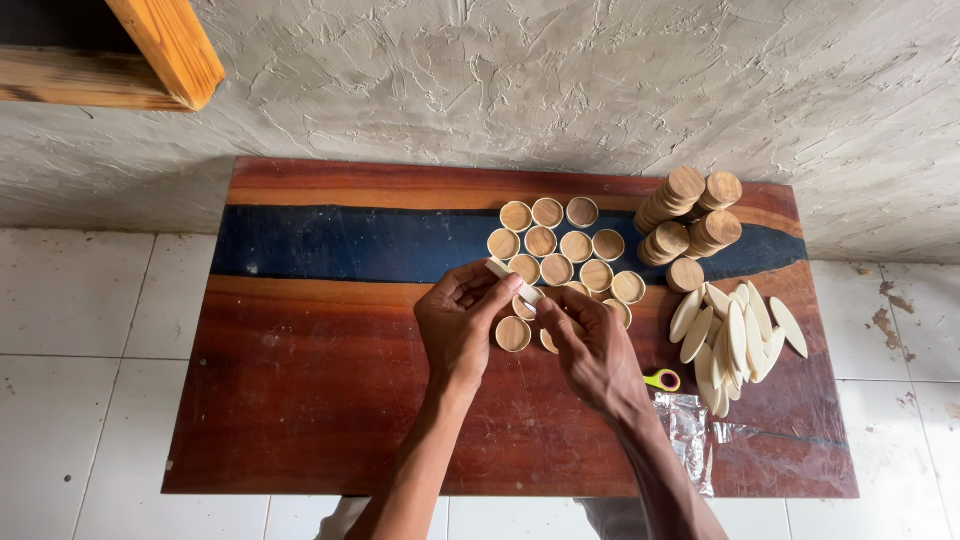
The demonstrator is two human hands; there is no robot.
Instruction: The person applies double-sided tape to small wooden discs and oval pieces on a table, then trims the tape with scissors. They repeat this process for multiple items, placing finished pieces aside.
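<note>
Pinching one small pale wooden piece (527, 293) between both hands: left hand (458, 322) fingers hold its upper-left end, right hand (592, 345) the lower-right, above the counter (300, 380).

A reddish-brown table (330, 400) is being crossed by a dark blue band (350, 245). Pale tan round wooden caps (556, 269) and cream oval discs (735, 340) are being shown on it, a yellow-and-pink tool (662, 380) beside them. White tiles (70, 330) are being seen below a grey textured wall (500, 80).

Glossy reddish wood table (330, 400), matt pale wooden discs (541, 241), rough plastered wall (520, 90), crinkled clear plastic bag (690, 430).
</note>
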